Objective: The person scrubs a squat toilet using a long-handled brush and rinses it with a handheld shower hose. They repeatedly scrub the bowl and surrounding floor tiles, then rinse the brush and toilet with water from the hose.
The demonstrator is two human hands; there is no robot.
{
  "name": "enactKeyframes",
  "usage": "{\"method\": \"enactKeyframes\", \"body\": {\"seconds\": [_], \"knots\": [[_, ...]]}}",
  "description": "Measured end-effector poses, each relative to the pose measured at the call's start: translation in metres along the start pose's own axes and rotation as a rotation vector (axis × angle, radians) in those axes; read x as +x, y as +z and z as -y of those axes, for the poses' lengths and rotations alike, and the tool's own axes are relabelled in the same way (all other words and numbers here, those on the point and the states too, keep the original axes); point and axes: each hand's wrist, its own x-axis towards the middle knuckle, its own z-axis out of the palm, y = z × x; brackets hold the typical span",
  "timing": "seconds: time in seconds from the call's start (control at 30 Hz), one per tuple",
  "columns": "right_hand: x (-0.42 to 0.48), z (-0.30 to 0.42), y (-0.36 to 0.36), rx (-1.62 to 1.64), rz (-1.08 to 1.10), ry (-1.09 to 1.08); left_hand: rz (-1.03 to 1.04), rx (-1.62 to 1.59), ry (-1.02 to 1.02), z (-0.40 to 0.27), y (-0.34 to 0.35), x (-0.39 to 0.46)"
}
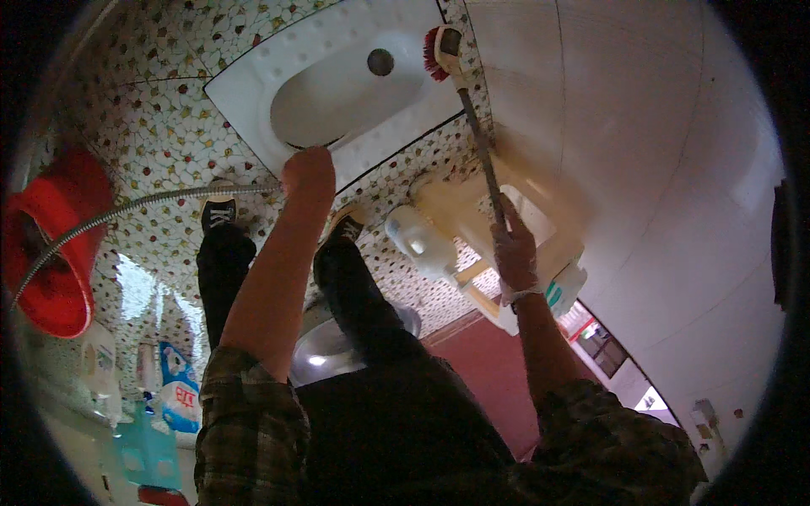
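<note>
My left hand (309, 169) is closed around the end of a ribbed metal shower hose (171, 195), above the near edge of a white ceramic squat toilet (243, 95). The hose's tip is hidden by the fist. A dark drain hole (381, 62) shows at the far end of the toilet's bowl. In a thin translucent glove, my right hand (516, 250) grips the grey handle of a long scrub brush (482, 152). The brush's head, with red bristles (434, 54), is over the toilet's right rim, near the wall.
A red plastic bucket (63, 278) stands left, with the hose passing across it. Cleaning-product bottles (180, 389) line the lower left. A shiny metal basin (326, 351) sits behind my legs. White plastic jug (421, 243) and yellowish plastic items (455, 196) lie right, beside the white wall (633, 126).
</note>
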Motion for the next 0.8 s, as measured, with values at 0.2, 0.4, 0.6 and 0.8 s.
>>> {"method": "enactKeyframes", "body": {"seconds": [0.2, 0.4, 0.6, 0.8], "knots": [[-0.063, 0.0, 0.084, 0.208, -0.143, 0.009, -0.036, 0.174, -0.035, 0.051, 0.007, -0.019], [-0.109, 0.041, 0.114, 1.214, -0.091, 0.894, -0.019, 0.233, -0.005, 0.008, 0.002, -0.021], [-0.132, 0.053, 0.13, 1.553, 0.01, 0.832, -0.019, 0.387, -0.128, 0.018, -0.022, -0.027], [-0.146, 0.041, 0.141, 1.619, 0.037, 0.923, -0.132, 0.538, -0.067, 0.019, -0.016, -0.029]]}}
